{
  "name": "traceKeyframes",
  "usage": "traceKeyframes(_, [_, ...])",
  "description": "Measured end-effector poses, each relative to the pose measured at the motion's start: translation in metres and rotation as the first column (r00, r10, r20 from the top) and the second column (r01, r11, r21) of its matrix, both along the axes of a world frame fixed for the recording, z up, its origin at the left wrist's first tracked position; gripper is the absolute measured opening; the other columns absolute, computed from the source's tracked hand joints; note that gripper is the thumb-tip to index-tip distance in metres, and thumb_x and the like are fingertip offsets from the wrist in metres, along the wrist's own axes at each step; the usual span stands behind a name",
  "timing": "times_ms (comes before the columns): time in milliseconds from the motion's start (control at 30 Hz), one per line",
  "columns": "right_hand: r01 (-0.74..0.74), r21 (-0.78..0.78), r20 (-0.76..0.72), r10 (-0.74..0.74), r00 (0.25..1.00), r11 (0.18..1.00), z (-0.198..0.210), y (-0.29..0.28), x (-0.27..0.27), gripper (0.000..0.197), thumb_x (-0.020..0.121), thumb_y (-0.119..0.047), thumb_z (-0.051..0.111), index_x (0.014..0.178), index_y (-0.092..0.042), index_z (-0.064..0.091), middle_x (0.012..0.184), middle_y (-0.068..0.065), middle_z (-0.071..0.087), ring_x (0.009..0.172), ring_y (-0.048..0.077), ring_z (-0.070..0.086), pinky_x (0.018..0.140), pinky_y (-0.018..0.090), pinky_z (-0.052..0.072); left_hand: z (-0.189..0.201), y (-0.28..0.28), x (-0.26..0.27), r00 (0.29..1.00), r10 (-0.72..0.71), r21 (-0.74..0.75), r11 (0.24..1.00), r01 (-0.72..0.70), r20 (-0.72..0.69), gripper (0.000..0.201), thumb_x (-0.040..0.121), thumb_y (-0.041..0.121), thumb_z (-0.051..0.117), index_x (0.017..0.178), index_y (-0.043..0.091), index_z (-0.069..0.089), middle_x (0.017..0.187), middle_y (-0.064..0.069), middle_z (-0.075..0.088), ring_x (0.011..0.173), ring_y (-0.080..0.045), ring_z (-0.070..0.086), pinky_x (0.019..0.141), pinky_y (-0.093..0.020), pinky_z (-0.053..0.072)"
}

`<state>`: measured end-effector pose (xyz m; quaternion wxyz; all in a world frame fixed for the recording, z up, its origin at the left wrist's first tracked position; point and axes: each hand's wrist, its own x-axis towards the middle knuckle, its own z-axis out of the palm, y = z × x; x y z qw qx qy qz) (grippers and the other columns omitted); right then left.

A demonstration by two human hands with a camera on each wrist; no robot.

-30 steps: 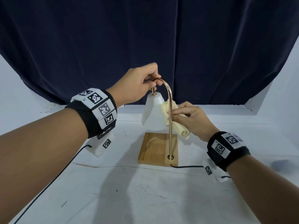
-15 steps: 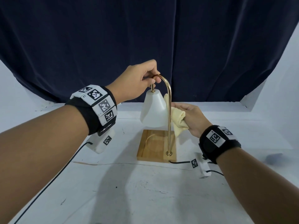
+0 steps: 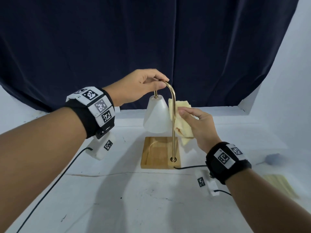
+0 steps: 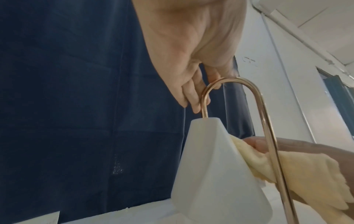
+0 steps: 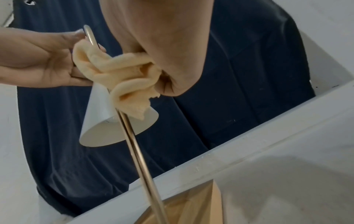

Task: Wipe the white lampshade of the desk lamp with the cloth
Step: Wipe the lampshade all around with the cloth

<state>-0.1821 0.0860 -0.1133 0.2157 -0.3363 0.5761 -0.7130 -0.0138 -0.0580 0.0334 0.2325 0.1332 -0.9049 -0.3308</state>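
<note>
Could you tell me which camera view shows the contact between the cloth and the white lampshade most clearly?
The left wrist view: the cloth lies pressed against the lampshade side, with the right hand behind it. In the head view the brass stem crosses the contact. The right wrist view shows the bunched cloth hiding it.

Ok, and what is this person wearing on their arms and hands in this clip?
Both hands are bare, no gloves, and no sleeves show on the forearms. The left hand and the right hand each have a black fabric wristband carrying white square tiles printed with black-and-white fiducial markers. A white box with another marker hangs below each wrist, trailing a thin black cable.
</note>
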Motion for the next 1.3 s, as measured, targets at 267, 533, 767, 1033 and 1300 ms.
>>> traceKeyframes(267, [0.101, -0.186, 0.171, -0.069, 0.983, 0.977, 0.018, 0.029, 0.028, 0.021, 0.094, -0.035, 0.073, 0.111, -0.025, 0.081, 0.119, 0.002, 0.075, 0.118, 0.028, 0.068, 0.099, 0.059, 0.056, 0.002, -0.003, -0.002, 1.000, 0.011, -0.081, 0.997, -0.012, -0.004, 0.016, 0.105, 0.027, 0.065, 0.107, 0.016, 0.077, 0.093, -0.006, 0.078, 0.086, -0.015, 0.075, 0.082, -0.020, 0.058])
traceKeyframes(533, [0.141, -0.197, 0.120, -0.118, 0.986, 0.970, 0.010, 0.045, 0.064, 0.017, 0.096, -0.025, 0.072, 0.110, -0.024, 0.081, 0.104, -0.014, 0.078, 0.093, 0.002, 0.072, 0.080, 0.030, 0.061, 0.001, 0.006, 0.000, 0.989, 0.145, -0.261, 0.953, -0.150, -0.040, 0.022, 0.103, 0.033, 0.064, 0.088, 0.017, 0.069, 0.072, 0.000, 0.075, 0.065, -0.010, 0.073, 0.077, -0.043, 0.065])
traceKeyframes(767, [0.130, -0.145, 0.087, -0.119, 0.989, 0.981, 0.011, 0.031, 0.087, 0.017, 0.095, -0.025, 0.075, 0.111, -0.024, 0.081, 0.113, -0.008, 0.077, 0.096, -0.002, 0.071, 0.083, 0.022, 0.057, 0.009, 0.023, -0.002, 0.954, 0.298, -0.325, 0.900, -0.292, -0.030, 0.017, 0.102, 0.017, 0.059, 0.089, 0.006, 0.059, 0.073, -0.006, 0.073, 0.052, -0.005, 0.072, 0.061, -0.039, 0.066])
traceKeyframes(1033, [0.118, -0.039, -0.031, -0.119, 0.992, 0.992, 0.002, 0.029, 0.090, 0.037, 0.082, -0.054, 0.079, 0.118, -0.047, 0.074, 0.125, -0.008, 0.066, 0.114, 0.014, 0.067, 0.095, 0.045, 0.059, 0.013, 0.037, -0.009, 0.956, 0.290, -0.225, 0.935, -0.274, 0.039, 0.023, 0.102, 0.029, 0.065, 0.121, 0.019, 0.058, 0.092, -0.001, 0.073, 0.070, -0.016, 0.078, 0.076, -0.041, 0.065])
traceKeyframes(1300, [0.174, -0.062, -0.209, -0.183, 0.961, 0.983, 0.018, 0.033, 0.087, 0.033, 0.094, -0.035, 0.074, 0.125, -0.046, 0.070, 0.120, -0.014, 0.068, 0.113, 0.008, 0.065, 0.100, 0.042, 0.055, 0.019, 0.012, 0.024, 0.974, -0.067, 0.092, 0.995, 0.048, 0.215, 0.061, 0.100, 0.021, 0.073, 0.155, 0.023, 0.049, 0.104, 0.010, 0.083, 0.093, -0.007, 0.081, 0.096, -0.009, 0.038])
